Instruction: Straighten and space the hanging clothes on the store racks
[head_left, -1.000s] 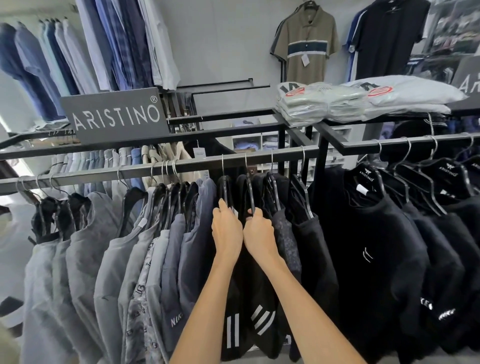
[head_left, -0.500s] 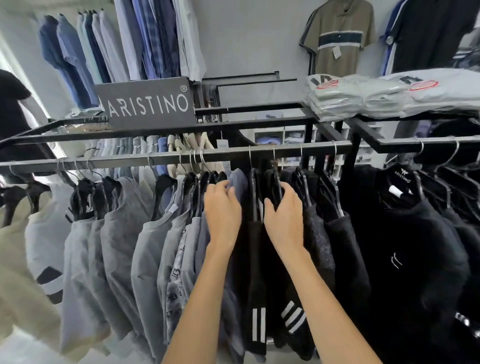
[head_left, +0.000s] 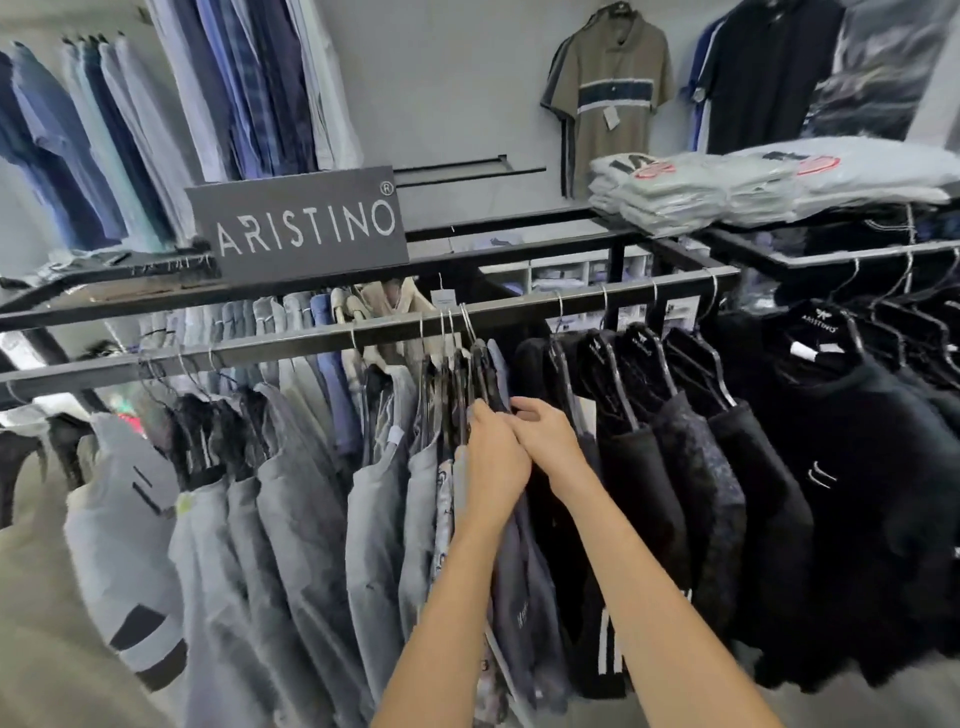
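Observation:
A dark metal rack rail (head_left: 291, 343) runs left to right, hung with grey shirts (head_left: 291, 519) on the left and black garments (head_left: 691, 467) on the right. My left hand (head_left: 491, 462) grips the shoulders of a tight bunch of hangers (head_left: 462, 374) in the middle, where grey meets black. Beside it, touching it, my right hand (head_left: 545, 436) holds a dark grey-blue shirt (head_left: 524, 597) at its shoulder. A gap shows on the rail just right of this bunch, before the black hangers.
An ARISTINO sign (head_left: 301, 223) stands on the rack's top shelf. Folded bagged shirts (head_left: 727, 182) lie stacked at the right. A second rail with black sweatshirts (head_left: 857, 441) runs off right. Shirts hang on the back wall (head_left: 249, 83).
Both hands moved left along the rail and came together, from parting black garments to holding the bunched grey-blue shirts. The camera swung left.

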